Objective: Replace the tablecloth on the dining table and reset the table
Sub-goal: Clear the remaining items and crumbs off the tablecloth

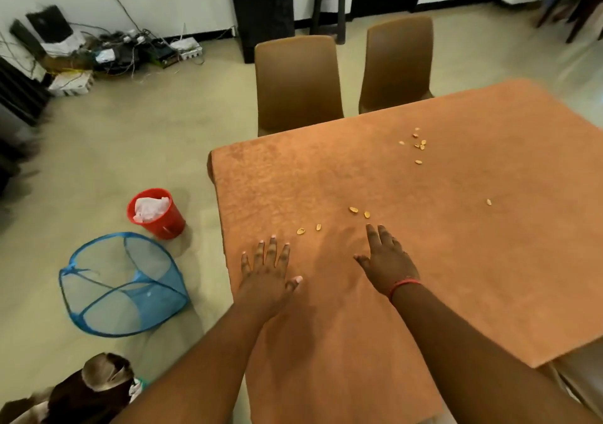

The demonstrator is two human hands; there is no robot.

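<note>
Your left hand (267,270) and right hand (385,260) hover or rest flat, fingers spread and holding nothing, on the orange tablecloth (424,260) covering the dining table. Scattered nut shells (354,209) lie just beyond your fingertips, likely to be swept up. A red bin (160,218) and a blue mesh hamper (120,286) wait on the floor at your left.

Both arms reach forward; left hand (266,271) lies flat, fingers spread; right hand (386,262) stretches ahead, fingers straight, palm down.
</note>
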